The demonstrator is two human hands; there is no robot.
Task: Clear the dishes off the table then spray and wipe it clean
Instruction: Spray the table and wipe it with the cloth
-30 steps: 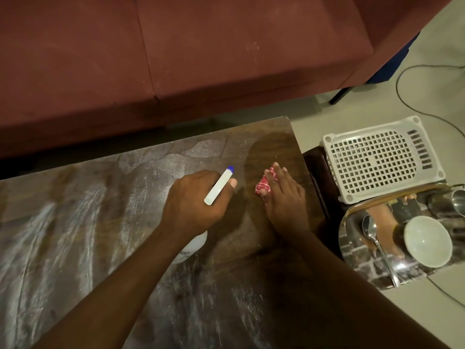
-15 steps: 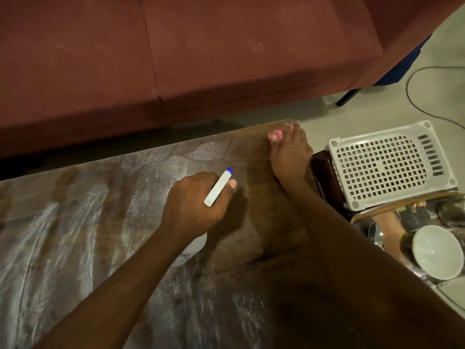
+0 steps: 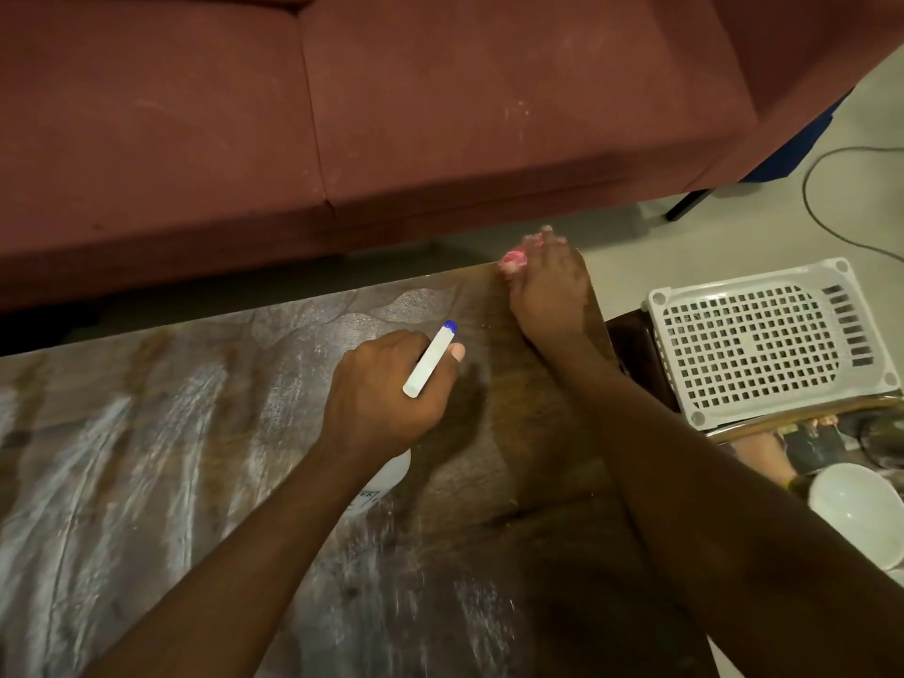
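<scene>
- Beyond the far edge of the table stands a red sofa; the wooden top carries pale streaks on its left and near parts, so the wiping seems well on but not finished.
- At the right, off the table, a white basket lies upside down, and near it a shiny tray holds a white bowl. No dishes are seen on the table, so the clearing looks done.
- Near the middle of the top, the left hand is closed around the head of a white spray bottle; its nozzle with a blue tip points toward the far right.
- At the far right corner, the right hand presses a small red-and-white cloth onto the wood, fingers bent over it.
- Risk: the cloth is at the very edge of the table, so a further push could carry it over and drop it to the floor.
- Risk: the nozzle points toward the right arm, so a squeeze now could wet the arm instead of the wood.
- Risk: the cloth is small and bunched, so the streaks on the left part may be missed.
</scene>
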